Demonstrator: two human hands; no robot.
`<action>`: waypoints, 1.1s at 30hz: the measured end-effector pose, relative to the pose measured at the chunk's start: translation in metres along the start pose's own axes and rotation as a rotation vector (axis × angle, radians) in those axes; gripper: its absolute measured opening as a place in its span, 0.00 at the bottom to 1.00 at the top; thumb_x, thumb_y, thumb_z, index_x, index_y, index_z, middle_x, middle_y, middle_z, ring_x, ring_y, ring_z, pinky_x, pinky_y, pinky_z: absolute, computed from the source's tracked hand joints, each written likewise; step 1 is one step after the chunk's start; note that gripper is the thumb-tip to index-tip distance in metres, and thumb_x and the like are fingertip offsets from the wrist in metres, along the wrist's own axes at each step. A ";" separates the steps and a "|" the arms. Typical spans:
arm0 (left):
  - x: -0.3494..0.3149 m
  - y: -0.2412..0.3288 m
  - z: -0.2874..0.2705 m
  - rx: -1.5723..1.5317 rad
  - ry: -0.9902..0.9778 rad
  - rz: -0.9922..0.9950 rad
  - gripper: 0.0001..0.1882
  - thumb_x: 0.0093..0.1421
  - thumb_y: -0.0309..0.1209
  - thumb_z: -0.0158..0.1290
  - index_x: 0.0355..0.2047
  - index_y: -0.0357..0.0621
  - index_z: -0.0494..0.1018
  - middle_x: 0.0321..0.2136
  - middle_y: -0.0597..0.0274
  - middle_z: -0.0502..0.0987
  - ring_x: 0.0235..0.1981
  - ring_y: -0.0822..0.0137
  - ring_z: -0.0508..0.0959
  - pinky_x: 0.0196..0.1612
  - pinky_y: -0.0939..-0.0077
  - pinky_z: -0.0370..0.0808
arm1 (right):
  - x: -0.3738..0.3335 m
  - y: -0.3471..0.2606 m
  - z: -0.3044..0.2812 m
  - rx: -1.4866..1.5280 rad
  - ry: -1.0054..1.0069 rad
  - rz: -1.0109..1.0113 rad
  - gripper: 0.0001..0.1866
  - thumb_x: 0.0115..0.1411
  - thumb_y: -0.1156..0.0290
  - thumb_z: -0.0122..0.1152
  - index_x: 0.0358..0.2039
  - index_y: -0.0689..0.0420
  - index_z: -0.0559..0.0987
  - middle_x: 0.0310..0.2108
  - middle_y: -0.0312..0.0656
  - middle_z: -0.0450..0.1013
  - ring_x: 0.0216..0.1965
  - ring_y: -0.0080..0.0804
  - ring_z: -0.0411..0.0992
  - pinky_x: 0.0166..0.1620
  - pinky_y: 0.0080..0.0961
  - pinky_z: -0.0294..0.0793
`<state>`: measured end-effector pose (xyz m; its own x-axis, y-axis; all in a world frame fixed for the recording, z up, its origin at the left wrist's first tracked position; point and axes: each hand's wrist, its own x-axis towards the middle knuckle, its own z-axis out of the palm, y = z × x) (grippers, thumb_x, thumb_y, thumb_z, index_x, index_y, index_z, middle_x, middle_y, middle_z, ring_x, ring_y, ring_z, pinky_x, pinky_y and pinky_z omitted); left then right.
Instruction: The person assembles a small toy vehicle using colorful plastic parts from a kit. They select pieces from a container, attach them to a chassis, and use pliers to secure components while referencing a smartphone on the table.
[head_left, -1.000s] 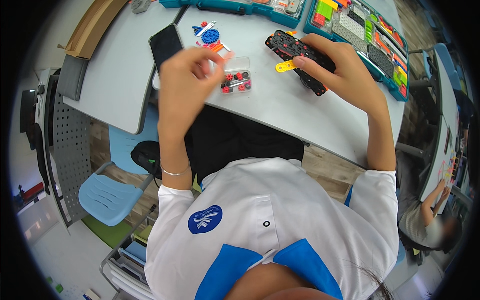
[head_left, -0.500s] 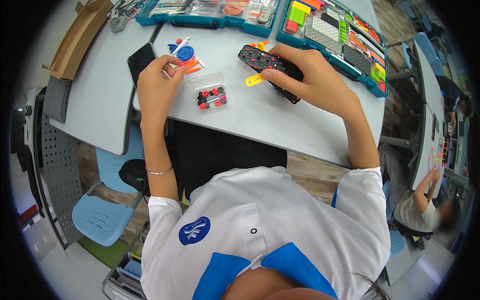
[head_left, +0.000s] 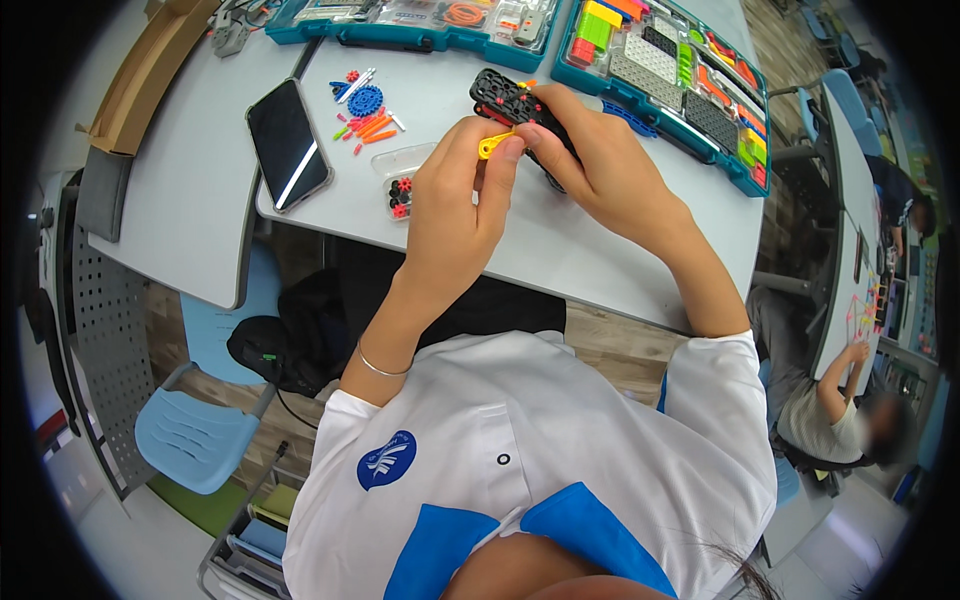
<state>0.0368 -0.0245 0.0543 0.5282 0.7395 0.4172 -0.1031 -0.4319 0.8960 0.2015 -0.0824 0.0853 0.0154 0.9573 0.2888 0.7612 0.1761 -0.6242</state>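
On the pale grey table [head_left: 600, 230], which runs from upper left to lower right across the view, two teal compartment cases [head_left: 690, 80] of coloured building parts lie along the far edge. A dark phone [head_left: 288, 143] lies face up to the left, next to a scatter of small blue, orange and red pieces [head_left: 362, 108], and a clear little box [head_left: 405, 180] with red cogs sits just beside the left hand [head_left: 455, 205]. A second grey table with a brown cardboard box [head_left: 140, 70] adjoins on the left. Below the tables are wood-look flooring and light blue chairs [head_left: 195, 435]; another person sits at the right edge.

The black perforated assembly [head_left: 510, 100] lies near the table's far side, its long axis running from upper left to lower right, the upper-left end free. The right hand [head_left: 600, 165] is closed over its lower-right part. The left hand pinches a small yellow strip [head_left: 492, 145] between thumb and fingers; the strip touches the black assembly's near edge and points left and slightly down.
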 end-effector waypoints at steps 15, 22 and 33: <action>-0.001 -0.011 -0.023 -0.102 0.145 -0.358 0.18 0.75 0.38 0.43 0.28 0.42 0.67 0.12 0.73 0.62 0.13 0.84 0.60 0.18 0.84 0.53 | 0.006 0.002 -0.018 0.023 0.275 0.040 0.16 0.71 0.60 0.54 0.46 0.61 0.76 0.18 0.40 0.67 0.18 0.31 0.69 0.23 0.28 0.64; -0.002 -0.002 -0.016 -0.073 0.149 -0.314 0.15 0.73 0.37 0.47 0.32 0.40 0.71 0.13 0.74 0.65 0.14 0.84 0.63 0.18 0.84 0.54 | 0.010 -0.002 -0.020 0.569 0.047 0.299 0.19 0.73 0.56 0.49 0.42 0.61 0.78 0.21 0.28 0.58 0.21 0.11 0.53 0.23 0.15 0.51; -0.024 -0.016 0.001 0.560 -0.306 -0.366 0.11 0.62 0.32 0.61 0.36 0.35 0.77 0.14 0.54 0.73 0.15 0.63 0.71 0.23 0.69 0.67 | 0.011 -0.004 -0.025 0.813 -0.263 0.381 0.32 0.75 0.48 0.34 0.46 0.65 0.78 0.17 0.29 0.59 0.14 0.16 0.58 0.20 0.18 0.59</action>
<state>0.0270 -0.0357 0.0299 0.6663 0.7451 -0.0286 0.5278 -0.4442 0.7240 0.2148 -0.0784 0.1094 -0.0519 0.9871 -0.1514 0.0459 -0.1490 -0.9878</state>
